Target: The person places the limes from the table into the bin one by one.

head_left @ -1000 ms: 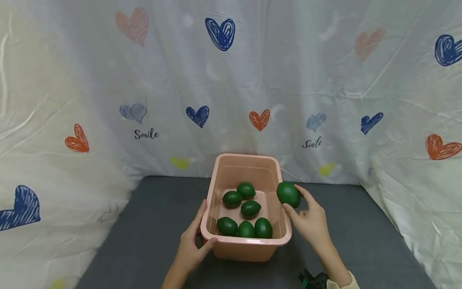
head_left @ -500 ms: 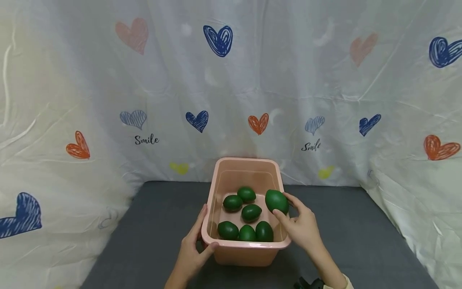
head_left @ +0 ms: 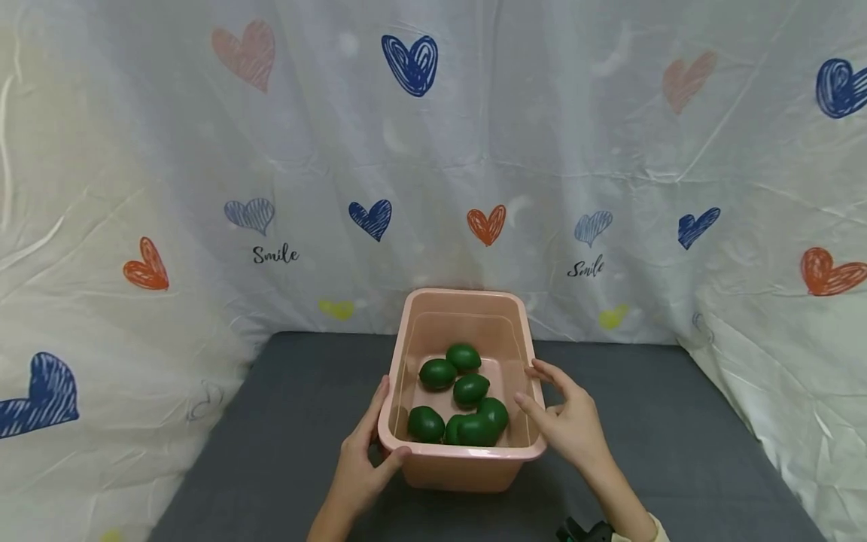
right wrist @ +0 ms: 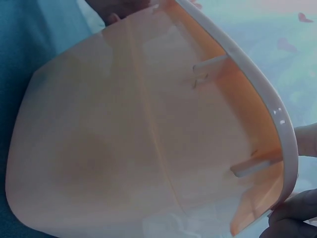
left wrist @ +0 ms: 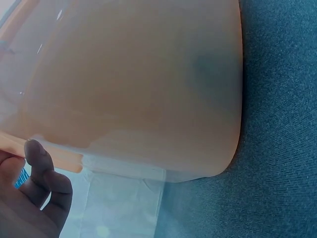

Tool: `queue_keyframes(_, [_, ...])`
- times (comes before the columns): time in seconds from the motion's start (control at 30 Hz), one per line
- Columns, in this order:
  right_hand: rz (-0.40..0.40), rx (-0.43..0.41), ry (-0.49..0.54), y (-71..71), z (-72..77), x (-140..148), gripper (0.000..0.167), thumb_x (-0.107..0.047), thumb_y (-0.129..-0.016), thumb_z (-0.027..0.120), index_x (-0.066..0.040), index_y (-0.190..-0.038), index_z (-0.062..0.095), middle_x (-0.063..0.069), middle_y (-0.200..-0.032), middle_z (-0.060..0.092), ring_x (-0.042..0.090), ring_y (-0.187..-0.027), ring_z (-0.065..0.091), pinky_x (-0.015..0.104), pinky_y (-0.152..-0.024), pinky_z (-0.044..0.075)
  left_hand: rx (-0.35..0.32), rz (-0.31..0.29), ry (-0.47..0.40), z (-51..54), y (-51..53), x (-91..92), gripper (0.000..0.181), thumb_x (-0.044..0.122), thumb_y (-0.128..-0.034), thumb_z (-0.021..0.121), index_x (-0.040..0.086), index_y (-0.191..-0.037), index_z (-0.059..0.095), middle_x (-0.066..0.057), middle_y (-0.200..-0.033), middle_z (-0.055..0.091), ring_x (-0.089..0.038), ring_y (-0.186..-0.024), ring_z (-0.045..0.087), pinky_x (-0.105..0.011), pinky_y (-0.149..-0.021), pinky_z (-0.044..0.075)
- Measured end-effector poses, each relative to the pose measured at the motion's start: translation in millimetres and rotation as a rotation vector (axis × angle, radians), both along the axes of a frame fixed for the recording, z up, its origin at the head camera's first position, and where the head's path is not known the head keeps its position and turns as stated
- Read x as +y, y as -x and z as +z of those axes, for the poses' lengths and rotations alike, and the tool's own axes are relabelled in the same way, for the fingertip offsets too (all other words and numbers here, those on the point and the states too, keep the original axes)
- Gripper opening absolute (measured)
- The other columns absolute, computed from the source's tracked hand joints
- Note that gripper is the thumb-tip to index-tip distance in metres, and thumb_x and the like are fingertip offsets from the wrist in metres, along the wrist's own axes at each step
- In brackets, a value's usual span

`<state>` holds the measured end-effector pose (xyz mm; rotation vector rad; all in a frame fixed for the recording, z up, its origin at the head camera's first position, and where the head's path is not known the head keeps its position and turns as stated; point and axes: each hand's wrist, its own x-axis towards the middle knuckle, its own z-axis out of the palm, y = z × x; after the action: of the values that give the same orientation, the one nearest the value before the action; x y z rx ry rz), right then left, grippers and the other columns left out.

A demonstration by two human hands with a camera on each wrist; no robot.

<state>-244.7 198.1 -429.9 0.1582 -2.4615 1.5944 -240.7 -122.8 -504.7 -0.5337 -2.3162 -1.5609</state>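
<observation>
A pink plastic tub [head_left: 467,452] stands in front of me with several smooth dark-green fruits, shaped like limes, inside. One green fruit [head_left: 477,431] is blurred, overlapping two others at the front right of the tub; another fruit [head_left: 426,424] lies at the front left. My left hand [head_left: 359,459] holds the tub's left front corner, thumb on the front rim and fingers along the side. Over the right rim, my right hand [head_left: 576,421] has thumb and fingers parted with nothing between them. Its fingers lie by the rim in the right wrist view.
A dark grey cloth [head_left: 311,399] covers the table. Behind it hangs a pale curtain [head_left: 433,165] printed with hearts, close to the tub's far end. A black device [head_left: 584,531] sits at my right wrist.
My right hand has carried a green fruit from beyond the right rim to over the tub and let it go; the fruit has dropped toward the front fruits. The left hand has kept its hold.
</observation>
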Motion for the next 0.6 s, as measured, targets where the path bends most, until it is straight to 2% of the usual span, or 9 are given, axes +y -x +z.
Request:
queue_keyframes(0.17, [-0.004,0.015,0.018,-0.9,-0.7,0.3,0.064,-0.020,-0.094,0.084,-0.004,-0.149,0.058,0.018,-0.138,0.069,0.005,-0.035,0.044,0.021,-0.039,0.037,0.009,0.005,0.002,0.3,0.1,-0.3,0.097,0.015,-0.0901,0.083,0.023,-0.170,0.029,-0.001,-0.174,0.030,-0.021,-0.155,0.035,-0.018,-0.113,0.035])
queue_keyframes(0.27, [0.005,0.025,0.036,-2.1,-1.9,0.4,0.061,-0.018,-0.094,0.084,-0.005,-0.148,0.059,0.017,-0.138,0.068,0.004,-0.035,0.042,0.020,-0.038,0.035,0.010,0.009,0.005,0.4,-1.6,-1.0,0.098,0.016,-0.0893,0.084,0.024,-0.170,0.029,0.003,-0.174,0.030,-0.017,-0.155,0.034,-0.017,-0.114,0.034])
queue_keyframes(0.37, [0.009,0.048,0.062,-2.8,-3.3,2.5,0.057,-0.017,-0.093,0.084,-0.006,-0.145,0.062,0.016,-0.137,0.069,0.002,-0.036,0.039,0.019,-0.038,0.033,0.023,0.014,0.036,2.6,-2.5,-1.8,0.098,0.019,-0.0893,0.085,0.024,-0.170,0.029,0.004,-0.174,0.029,-0.014,-0.156,0.033,-0.015,-0.114,0.032])
queue_keyframes(0.43, [0.007,0.062,0.076,-3.5,-4.2,5.4,0.055,-0.016,-0.094,0.083,-0.006,-0.144,0.063,0.016,-0.137,0.068,0.002,-0.037,0.037,0.020,-0.038,0.032,0.028,0.017,0.071,5.2,-2.8,-2.9,0.098,0.020,-0.0896,0.085,0.024,-0.170,0.028,0.003,-0.174,0.029,-0.017,-0.156,0.034,-0.016,-0.114,0.036])
queue_keyframes(0.47, [0.001,0.069,0.080,-3.6,-5.0,7.5,0.053,-0.016,-0.094,0.083,-0.007,-0.143,0.063,0.015,-0.137,0.068,0.003,-0.038,0.036,0.020,-0.038,0.032,0.021,0.016,0.092,7.0,-2.9,-3.8,0.099,0.022,-0.0897,0.085,0.024,-0.170,0.027,0.002,-0.174,0.029,-0.019,-0.156,0.036,-0.019,-0.114,0.041])
queue_keyframes(0.53, [-0.018,0.068,0.089,-4.3,-6.5,12.9,0.050,-0.017,-0.096,0.081,-0.008,-0.142,0.064,0.015,-0.137,0.068,0.004,-0.039,0.036,0.022,-0.038,0.033,-0.003,0.010,0.154,11.6,-3.0,-7.3,0.103,0.027,-0.0888,0.087,0.024,-0.171,0.025,-0.003,-0.174,0.032,-0.028,-0.154,0.041,-0.033,-0.113,0.049])
queue_keyframes(0.6, [-0.041,0.054,0.090,-5.1,-9.8,20.2,0.048,-0.018,-0.098,0.079,-0.008,-0.143,0.064,0.017,-0.138,0.067,0.006,-0.041,0.042,0.023,-0.041,0.039,-0.079,-0.001,0.255,18.5,-3.2,-14.3,0.109,0.037,-0.0872,0.088,0.026,-0.172,0.020,-0.009,-0.170,0.039,-0.037,-0.148,0.047,-0.051,-0.108,0.053])
